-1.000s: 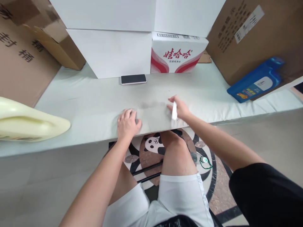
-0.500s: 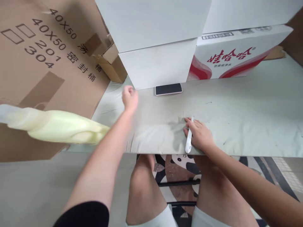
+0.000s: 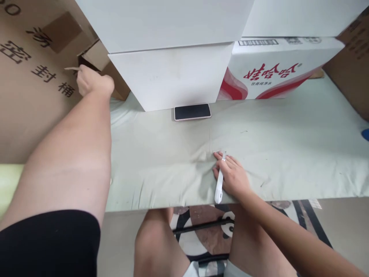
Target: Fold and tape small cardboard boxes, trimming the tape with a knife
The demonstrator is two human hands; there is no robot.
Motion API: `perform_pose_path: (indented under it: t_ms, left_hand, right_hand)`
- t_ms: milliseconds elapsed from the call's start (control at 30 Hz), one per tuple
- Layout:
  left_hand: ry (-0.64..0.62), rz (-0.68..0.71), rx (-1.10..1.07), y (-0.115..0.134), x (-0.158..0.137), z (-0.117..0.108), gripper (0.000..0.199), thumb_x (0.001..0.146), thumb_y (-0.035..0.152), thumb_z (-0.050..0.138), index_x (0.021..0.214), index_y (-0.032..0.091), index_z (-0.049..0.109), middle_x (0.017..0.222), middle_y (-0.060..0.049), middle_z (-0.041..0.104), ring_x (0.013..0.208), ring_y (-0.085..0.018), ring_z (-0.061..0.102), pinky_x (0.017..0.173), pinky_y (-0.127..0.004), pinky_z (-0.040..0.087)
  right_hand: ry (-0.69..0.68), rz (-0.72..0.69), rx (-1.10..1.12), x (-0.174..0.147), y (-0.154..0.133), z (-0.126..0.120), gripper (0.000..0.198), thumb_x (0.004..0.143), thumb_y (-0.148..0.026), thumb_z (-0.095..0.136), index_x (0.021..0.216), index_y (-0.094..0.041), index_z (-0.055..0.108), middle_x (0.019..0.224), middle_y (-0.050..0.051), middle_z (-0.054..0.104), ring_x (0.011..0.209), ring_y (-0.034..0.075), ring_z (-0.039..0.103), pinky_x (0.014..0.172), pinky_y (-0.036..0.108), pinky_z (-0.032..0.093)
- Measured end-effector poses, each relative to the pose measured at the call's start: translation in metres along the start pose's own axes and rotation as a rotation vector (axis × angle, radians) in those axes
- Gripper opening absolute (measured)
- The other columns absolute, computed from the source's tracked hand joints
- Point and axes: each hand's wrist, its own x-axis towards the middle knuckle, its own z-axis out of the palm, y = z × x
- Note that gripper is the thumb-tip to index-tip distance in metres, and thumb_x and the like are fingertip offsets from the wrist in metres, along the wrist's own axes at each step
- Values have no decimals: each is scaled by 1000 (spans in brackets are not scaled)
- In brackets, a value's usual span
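My left hand (image 3: 93,81) is at the small brown cardboard box (image 3: 121,90) at the back left, its fingers curled at the box's open top. A flap of that box sticks out to the left of the fingers, which seem closed on its edge; the fingertips are partly hidden. Under the thumb of my right hand (image 3: 233,175) lies a white utility knife (image 3: 219,186), its short blade pointing away from me. The other fingers of that hand rest on the pale green cloth (image 3: 161,154) near the front edge.
A phone (image 3: 192,112) lies screen up against a stack of white boxes (image 3: 173,77). Right of it stands a white and red printed carton (image 3: 268,73). The large brown carton (image 3: 34,111) walls off the left. A blue object (image 3: 365,134) shows at the right edge.
My left hand has moved from the cloth left of the phone, leftward and back to the small cardboard box. My right hand stays with the knife. The view has shifted a little.
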Motion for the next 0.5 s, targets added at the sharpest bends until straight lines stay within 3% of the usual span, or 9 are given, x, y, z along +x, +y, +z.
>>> perform_pose_path:
  t_ms: [100,200,267,367,433,500]
  left_hand:
    - [-44,-25,184,2,-32,-31,55,96,35,72,122,-9,51,140,-22,61,140,-43,50,116,-67,41]
    - [-78,147,419,9,-70,-77,55,110,42,40,110,-10,58,127,-19,67,135,-43,54,107,-66,44]
    - [-152,308,560,13,-96,-108,53,113,30,31,103,-12,61,121,-20,68,133,-41,56,105,-65,45]
    - [-224,524,593,13,-136,-145,29,105,14,46,109,-9,64,127,-16,65,140,-40,49,111,-65,40]
    - [-200,626,554,9,-168,-165,33,105,17,42,118,-3,63,136,-12,58,145,-40,40,113,-65,37]
    - [-164,736,483,0,-205,-180,43,106,23,32,118,-2,64,133,-11,55,143,-41,42,109,-63,40]
  right_hand:
    - [-54,28,20,1,0,-1,15,101,-24,49,95,-22,62,135,15,72,129,31,67,105,52,55]
    - [-98,57,53,1,0,-5,18,101,-25,47,100,-19,64,137,17,70,130,33,66,107,52,52]
    - [-107,71,76,1,0,-6,20,100,-24,46,105,-18,64,137,19,70,129,34,65,108,53,50]
    - [-118,93,105,0,2,-7,23,100,-24,45,111,-16,64,134,21,70,127,35,65,110,53,47]
    - [-123,99,115,-1,3,-7,24,99,-24,45,112,-16,63,127,22,73,123,34,65,109,51,46]
    - [-121,104,117,-2,3,-7,23,98,-25,44,112,-17,62,119,21,74,116,34,65,106,50,46]
